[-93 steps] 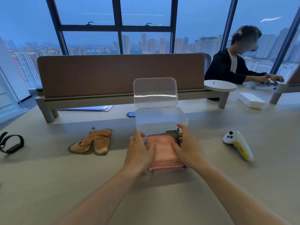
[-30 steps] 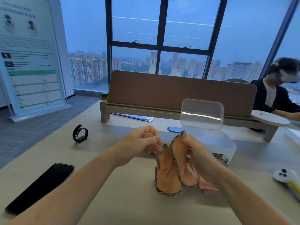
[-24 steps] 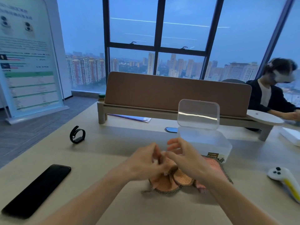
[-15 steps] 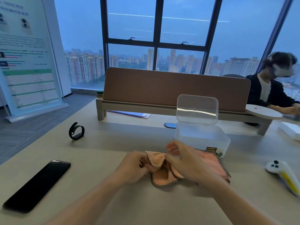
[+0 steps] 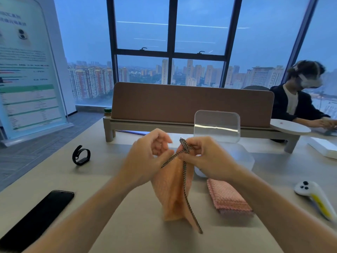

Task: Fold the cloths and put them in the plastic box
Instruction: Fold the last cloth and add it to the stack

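Hands raise an orange cloth (image 5: 171, 190) above the middle of the desk (image 5: 102, 179), the right hand (image 5: 204, 157) pinching its checkered top corner while the left hand (image 5: 147, 157) grips the hem just beside it. Behind them, toward the desk's far edge, the plastic box (image 5: 242, 157) stands open, lid (image 5: 217, 126) upright. A folded pink cloth (image 5: 228, 198) lies in front of the box, right of the hanging one.
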`<move>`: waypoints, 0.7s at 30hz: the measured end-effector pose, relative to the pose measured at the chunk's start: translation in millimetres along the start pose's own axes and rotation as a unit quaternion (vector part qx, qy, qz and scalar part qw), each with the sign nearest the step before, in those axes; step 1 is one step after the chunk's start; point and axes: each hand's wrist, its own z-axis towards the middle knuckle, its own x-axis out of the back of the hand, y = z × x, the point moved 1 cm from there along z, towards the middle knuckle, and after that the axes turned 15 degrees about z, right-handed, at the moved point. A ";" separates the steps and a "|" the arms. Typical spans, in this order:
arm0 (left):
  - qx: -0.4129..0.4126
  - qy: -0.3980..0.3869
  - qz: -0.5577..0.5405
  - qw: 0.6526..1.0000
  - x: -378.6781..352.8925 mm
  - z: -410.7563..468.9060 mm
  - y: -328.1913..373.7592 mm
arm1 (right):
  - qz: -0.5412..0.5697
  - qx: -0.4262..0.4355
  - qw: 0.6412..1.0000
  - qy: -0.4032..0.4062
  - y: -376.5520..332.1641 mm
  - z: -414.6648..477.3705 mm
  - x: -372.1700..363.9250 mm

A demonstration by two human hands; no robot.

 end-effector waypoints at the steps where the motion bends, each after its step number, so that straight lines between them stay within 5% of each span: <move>1: 0.003 0.028 0.007 1.000 -2.8 -7.1 -2.6 | 0.011 -0.008 0.999 0.032 0.0 -1.7 1.5; 5: -0.114 0.101 0.131 0.980 -7.9 -29.9 8.3 | 0.096 -0.058 0.983 0.148 -2.5 -1.7 7.3; 8: -0.065 0.019 0.179 0.981 -26.6 -31.6 18.5 | 0.150 -0.092 0.962 0.208 -8.7 3.0 8.3; 13: 0.101 -0.078 0.041 0.991 -52.6 -22.6 0.6 | 0.101 -0.060 0.965 0.234 -10.4 1.7 11.6; 21: 0.148 -0.274 -0.132 0.941 -43.8 -23.0 -24.2 | -0.012 -0.034 0.980 0.198 -7.1 -5.3 23.1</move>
